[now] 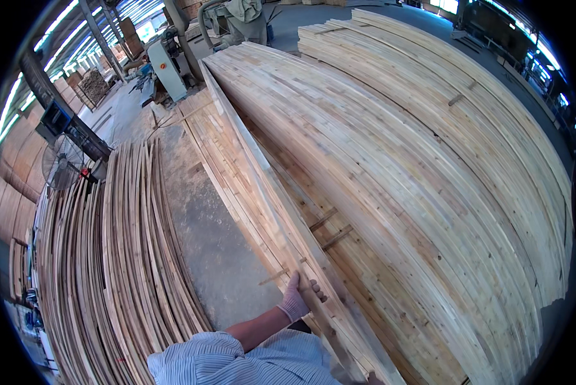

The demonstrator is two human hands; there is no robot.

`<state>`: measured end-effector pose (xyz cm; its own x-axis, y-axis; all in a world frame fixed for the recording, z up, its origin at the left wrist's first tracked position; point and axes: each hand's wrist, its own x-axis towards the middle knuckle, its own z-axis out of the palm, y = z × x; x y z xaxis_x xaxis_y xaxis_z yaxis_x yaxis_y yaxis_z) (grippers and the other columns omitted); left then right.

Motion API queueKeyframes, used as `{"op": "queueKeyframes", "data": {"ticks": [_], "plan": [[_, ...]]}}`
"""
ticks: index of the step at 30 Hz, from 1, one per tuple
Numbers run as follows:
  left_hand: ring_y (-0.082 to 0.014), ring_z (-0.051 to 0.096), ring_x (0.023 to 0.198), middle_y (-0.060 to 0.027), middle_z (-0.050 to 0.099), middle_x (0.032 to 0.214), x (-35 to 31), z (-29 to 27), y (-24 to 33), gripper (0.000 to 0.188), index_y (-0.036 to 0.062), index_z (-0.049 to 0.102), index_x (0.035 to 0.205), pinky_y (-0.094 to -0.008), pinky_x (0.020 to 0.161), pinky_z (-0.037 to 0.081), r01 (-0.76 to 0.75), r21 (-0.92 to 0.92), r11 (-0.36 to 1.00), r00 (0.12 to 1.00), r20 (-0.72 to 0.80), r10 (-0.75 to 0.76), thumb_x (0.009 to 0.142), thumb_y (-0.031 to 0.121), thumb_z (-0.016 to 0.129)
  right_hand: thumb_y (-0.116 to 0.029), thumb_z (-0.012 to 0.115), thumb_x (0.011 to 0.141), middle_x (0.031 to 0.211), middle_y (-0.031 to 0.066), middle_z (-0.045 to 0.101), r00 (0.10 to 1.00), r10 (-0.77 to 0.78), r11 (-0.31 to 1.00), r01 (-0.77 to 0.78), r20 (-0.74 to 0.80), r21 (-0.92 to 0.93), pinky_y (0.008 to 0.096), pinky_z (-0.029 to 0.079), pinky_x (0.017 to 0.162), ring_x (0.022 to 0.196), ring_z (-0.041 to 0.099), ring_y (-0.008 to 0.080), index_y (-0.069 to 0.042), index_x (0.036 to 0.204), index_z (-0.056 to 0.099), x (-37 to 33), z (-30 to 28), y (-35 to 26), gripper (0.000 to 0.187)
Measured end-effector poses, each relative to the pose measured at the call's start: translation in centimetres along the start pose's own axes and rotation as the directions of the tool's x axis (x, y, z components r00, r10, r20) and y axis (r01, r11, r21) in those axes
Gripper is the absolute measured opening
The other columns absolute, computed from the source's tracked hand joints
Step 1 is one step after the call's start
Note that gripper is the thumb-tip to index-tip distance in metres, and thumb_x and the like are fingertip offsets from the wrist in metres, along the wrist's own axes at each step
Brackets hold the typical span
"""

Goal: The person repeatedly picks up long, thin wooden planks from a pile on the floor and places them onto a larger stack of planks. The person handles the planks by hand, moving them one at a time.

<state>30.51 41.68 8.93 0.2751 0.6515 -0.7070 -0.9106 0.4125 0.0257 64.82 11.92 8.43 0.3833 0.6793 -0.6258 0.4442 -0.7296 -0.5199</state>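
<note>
A gloved left hand (297, 303) curls its fingers around a long board (327, 328) over a timber stack (218, 149); the right hand's (373, 379) grip, at the lower edge, is unclear. Beyond, a pale bucket-like container (100, 169) stands near a fan (63, 163), contents indistinct.

Single view: left unit of a head-worn fisheye pair. Looks forward and steeply down from the wearer's head height; straight edges bow toward the dark rim. Nearest: striped shirt (201, 359), about 7 o'clock. Left hand (295, 301): close range, 6 o'clock. Board stack (390, 173): mid-range, spreading through 3 o'clock. Grey cabinet (166, 72): far, between 10 and 11.
</note>
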Motion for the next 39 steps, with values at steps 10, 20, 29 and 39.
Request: {"op": "queueKeyframes", "data": {"ticks": [10, 20, 29, 39], "plan": [[-0.0355, 0.060, 0.070, -0.0123, 0.060, 0.074, -5.3, -6.6, 0.0, 0.072, 0.0073, 0.057, 0.085, -0.0571, 0.082, 0.052, -0.069, 0.025, 0.997, 0.996, -0.057, 0.070, 0.097, 0.077, 0.042, -0.038, 0.077, 0.086, 0.115, 0.0202, 0.066, 0.956, -0.289, 0.800, 0.266, 0.043, -0.537, 0.0501, 0.050, 0.094, 0.109, 0.063, 0.0398, -0.009, 0.133, 0.064, -7.8, -1.3, 12.2, 0.057], [-0.0364, 0.059, 0.076, -0.0149, 0.058, 0.080, -17.3, -20.3, -2.7, 0.061, 0.0081, 0.055, 0.091, -0.0557, 0.074, 0.052, -0.151, 0.048, 0.987, 0.988, -0.021, 0.152, 0.098, 0.068, 0.051, -0.033, 0.084, 0.081, 0.123, 0.0241, 0.067, 0.826, -0.561, 0.734, 0.467, -0.052, -0.493, 0.0493, 0.053, 0.098, 0.113, 0.065, 0.0408, -0.005, 0.137, 0.061, -19.6, 2.6, 21.6, 0.066], [-0.0340, 0.056, 0.068, -0.0134, 0.055, 0.079, -23.4, -25.8, 7.2, 0.061, 0.0078, 0.051, 0.091, -0.0533, 0.067, 0.051, -0.338, 0.115, 0.934, 0.936, -0.066, 0.347, 0.095, 0.069, 0.055, -0.038, 0.083, 0.079, 0.110, 0.0257, 0.071, 0.963, -0.265, 0.704, 0.225, 0.045, -0.674, 0.0504, 0.056, 0.089, 0.100, 0.069, 0.0412, -0.002, 0.139, 0.060, -24.3, 5.8, 45.8, 0.073], [-0.0335, 0.056, 0.066, -0.0127, 0.055, 0.078, -21.6, -31.5, 15.6, 0.058, 0.0079, 0.051, 0.091, -0.0511, 0.063, 0.051, -0.410, 0.147, 0.900, 0.900, -0.098, 0.426, 0.098, 0.066, 0.049, -0.049, 0.073, 0.086, 0.107, 0.0187, 0.075, 0.934, -0.305, 0.527, 0.327, 0.185, -0.784, 0.0496, 0.058, 0.084, 0.097, 0.072, 0.0381, -0.008, 0.140, 0.060, -31.7, 7.7, 39.2, 0.069]]}}
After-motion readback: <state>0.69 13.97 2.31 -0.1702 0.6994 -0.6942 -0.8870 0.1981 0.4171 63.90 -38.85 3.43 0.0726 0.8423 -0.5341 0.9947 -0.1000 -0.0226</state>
